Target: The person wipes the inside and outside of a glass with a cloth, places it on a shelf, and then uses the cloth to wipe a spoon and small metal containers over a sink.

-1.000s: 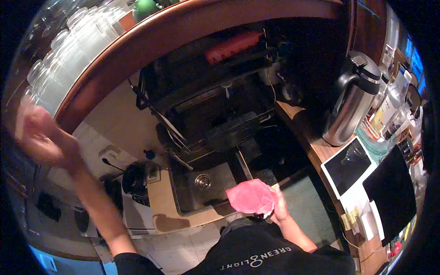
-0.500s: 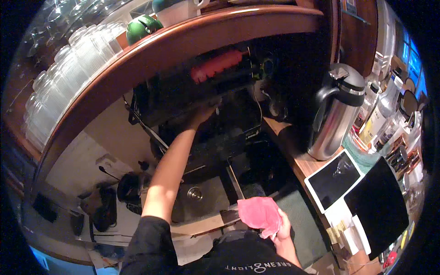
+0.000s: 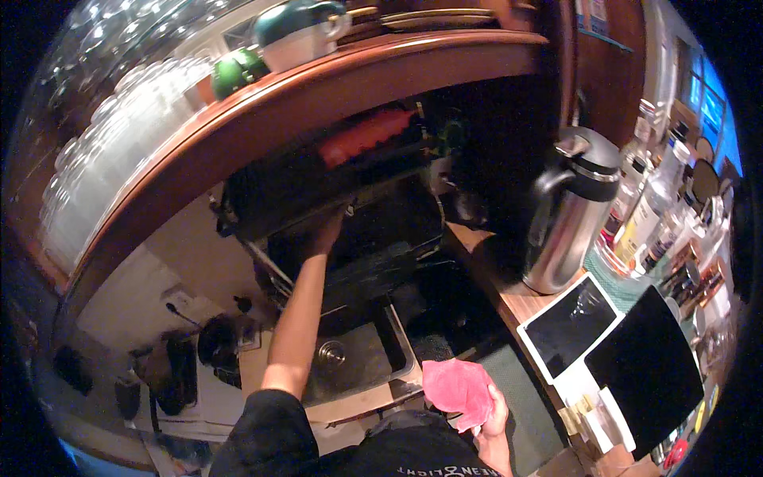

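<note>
Right hand (image 3: 497, 417): grip closed on the right side of the pink cloth (image 3: 455, 388), which shows just right of the sink's (image 3: 358, 378) near right corner. Left hand (image 3: 327, 229) reaches to the black unit (image 3: 385, 215) beneath the shelf (image 3: 397, 60); shadow there, cannot tell its opening or hold. Judged handling: reach slowly, feel for edges before closing fingers; gather the cloth's loose flap clear of the sink rim. Count: 1 cloth, 1 sink, 1 steel jug (image 3: 568, 222) and 1 white-framed panel (image 3: 571, 326) near the left edge of the surface (image 3: 511, 300); 1 cup (image 3: 296, 44), 1 green object (image 3: 237, 73) on the shelf's edge; bottles (image 3: 653, 191) several, glasses (image 3: 119, 151) many, overlapping, uncounted.
</note>
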### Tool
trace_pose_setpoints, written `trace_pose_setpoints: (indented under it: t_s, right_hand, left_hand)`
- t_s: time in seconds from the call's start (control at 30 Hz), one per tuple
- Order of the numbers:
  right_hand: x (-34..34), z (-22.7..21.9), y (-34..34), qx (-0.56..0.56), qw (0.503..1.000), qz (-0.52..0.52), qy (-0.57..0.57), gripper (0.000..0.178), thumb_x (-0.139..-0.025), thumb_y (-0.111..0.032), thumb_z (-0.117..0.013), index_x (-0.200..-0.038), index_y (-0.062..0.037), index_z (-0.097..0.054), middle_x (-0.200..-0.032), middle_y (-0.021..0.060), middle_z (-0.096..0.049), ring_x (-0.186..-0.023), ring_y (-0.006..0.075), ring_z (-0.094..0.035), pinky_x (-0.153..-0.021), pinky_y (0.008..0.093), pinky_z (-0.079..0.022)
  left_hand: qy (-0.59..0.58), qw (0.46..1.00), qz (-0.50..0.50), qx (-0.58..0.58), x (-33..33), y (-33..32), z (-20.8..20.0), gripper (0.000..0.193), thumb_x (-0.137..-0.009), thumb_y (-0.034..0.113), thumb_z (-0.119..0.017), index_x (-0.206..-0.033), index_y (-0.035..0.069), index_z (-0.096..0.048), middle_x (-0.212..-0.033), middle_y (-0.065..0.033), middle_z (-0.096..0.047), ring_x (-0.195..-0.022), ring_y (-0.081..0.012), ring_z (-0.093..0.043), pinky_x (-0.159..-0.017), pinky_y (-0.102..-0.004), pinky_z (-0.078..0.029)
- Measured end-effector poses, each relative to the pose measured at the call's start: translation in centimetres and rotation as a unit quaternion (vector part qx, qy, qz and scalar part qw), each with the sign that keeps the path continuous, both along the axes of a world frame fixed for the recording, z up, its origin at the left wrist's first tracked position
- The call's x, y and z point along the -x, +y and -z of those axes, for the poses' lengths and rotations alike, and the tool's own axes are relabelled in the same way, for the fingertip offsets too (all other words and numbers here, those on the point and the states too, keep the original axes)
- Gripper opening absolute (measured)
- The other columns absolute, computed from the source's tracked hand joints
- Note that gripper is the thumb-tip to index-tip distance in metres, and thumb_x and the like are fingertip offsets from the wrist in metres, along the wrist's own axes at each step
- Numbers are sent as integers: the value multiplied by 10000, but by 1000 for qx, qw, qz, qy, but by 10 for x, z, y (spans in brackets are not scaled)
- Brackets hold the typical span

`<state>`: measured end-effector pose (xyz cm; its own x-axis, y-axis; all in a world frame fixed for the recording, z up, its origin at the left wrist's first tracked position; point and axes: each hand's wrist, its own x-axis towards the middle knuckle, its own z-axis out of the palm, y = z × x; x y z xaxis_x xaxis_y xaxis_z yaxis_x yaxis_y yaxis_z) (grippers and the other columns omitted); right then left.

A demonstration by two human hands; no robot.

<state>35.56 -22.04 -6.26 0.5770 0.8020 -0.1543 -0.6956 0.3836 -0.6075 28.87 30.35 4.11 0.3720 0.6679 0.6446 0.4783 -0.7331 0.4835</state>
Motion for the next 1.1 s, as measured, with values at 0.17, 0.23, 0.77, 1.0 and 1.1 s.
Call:
trace_pose_setpoints:
  t_s: [0.17,0.23,0.77,1.0,1.1]
  right_hand:
    - [-6,-49,58,-43,954,-2,-297,592,-904,-307,-513,-1360,65,-454,-1381,183,-504,-1291,314,-477,-1109,414,-336]
    - [3,-84,100,-49,846,12,-531,558,-881,-300,-545,-1323,39,-519,-1352,223,-505,-1268,340,-481,-1082,432,-346]
    - [67,-88,195,-84,896,-229,-370,396,-971,-165,-459,-1285,70,-513,-1265,136,-595,-1172,194,-560,-1019,325,-411]
    - [86,-69,184,-39,883,-109,-455,563,-787,-235,-728,-1247,35,-549,-1192,107,-628,-1087,149,-589,-957,303,-447]
    - [90,-65,192,33,855,32,-516,407,-752,-174,-762,-1091,14,-639,-943,89,-698,-859,114,-644,-773,282,-516]
  left_hand:
    - [-255,951,99,142,56,-186,-30,621,-808,-10,-723,-1360,8,-439,-1059,-96,-648,-982,-181,-637,-861,-311,-514]
    - [-188,965,82,162,79,-235,-22,806,-753,24,-779,-1440,53,-358,-1178,-103,-601,-1062,-191,-611,-902,-321,-505]
    - [-292,792,314,434,182,-287,18,998,-739,-29,-772,-1528,114,-177,-1274,-134,-552,-1124,-208,-572,-973,-335,-468]
    - [-294,737,380,475,180,-264,33,928,-828,129,-750,-1546,158,-163,-1320,-95,-504,-1129,-205,-556,-995,-343,-440]
    - [-168,838,281,437,174,-268,35,834,-871,129,-691,-1518,128,-163,-1102,-86,-556,-957,-180,-569,-838,-349,-473]
